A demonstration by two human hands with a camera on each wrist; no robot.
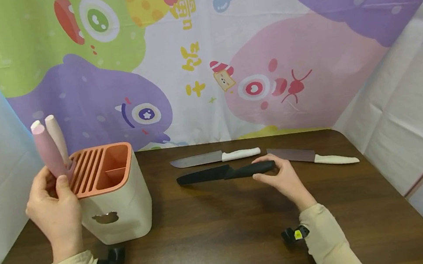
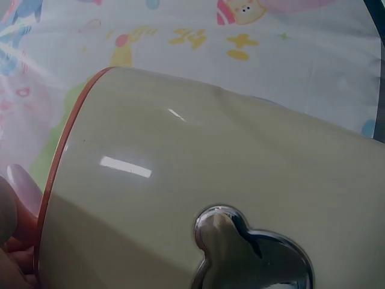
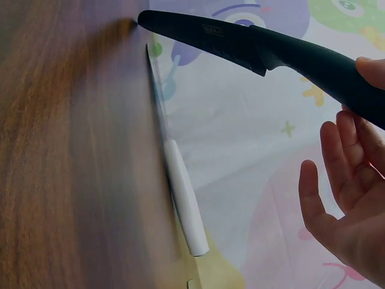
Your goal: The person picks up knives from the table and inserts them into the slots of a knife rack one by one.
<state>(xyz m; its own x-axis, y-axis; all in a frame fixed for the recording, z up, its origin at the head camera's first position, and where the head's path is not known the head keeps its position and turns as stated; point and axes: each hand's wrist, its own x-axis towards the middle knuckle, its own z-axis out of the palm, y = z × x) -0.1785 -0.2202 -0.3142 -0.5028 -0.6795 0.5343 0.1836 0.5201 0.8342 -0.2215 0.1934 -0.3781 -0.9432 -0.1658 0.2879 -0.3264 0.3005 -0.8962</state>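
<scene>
At the left of the head view, my left hand (image 1: 56,208) grips the lower end of a pink knife handle (image 1: 48,150) at the slotted orange top of a cream knife block (image 1: 128,212). The pink knife's blade is hidden. A second, pale handle (image 1: 57,137) stands upright just behind it. My right hand (image 1: 280,178) pinches a black knife (image 3: 319,72) by the handle's end, between thumb and fingers. Its blade points left, with the tip at or close to the tabletop and the handle raised. Some fingers of this hand stay loose below the handle.
Behind the black knife lies a white-handled knife (image 1: 239,154). A cleaver with a cream handle (image 1: 335,159) lies at the right, partly behind my right hand. The block's open compartments (image 1: 116,154) face up. A cartoon-printed curtain (image 1: 202,120) hangs behind the brown table (image 1: 208,238).
</scene>
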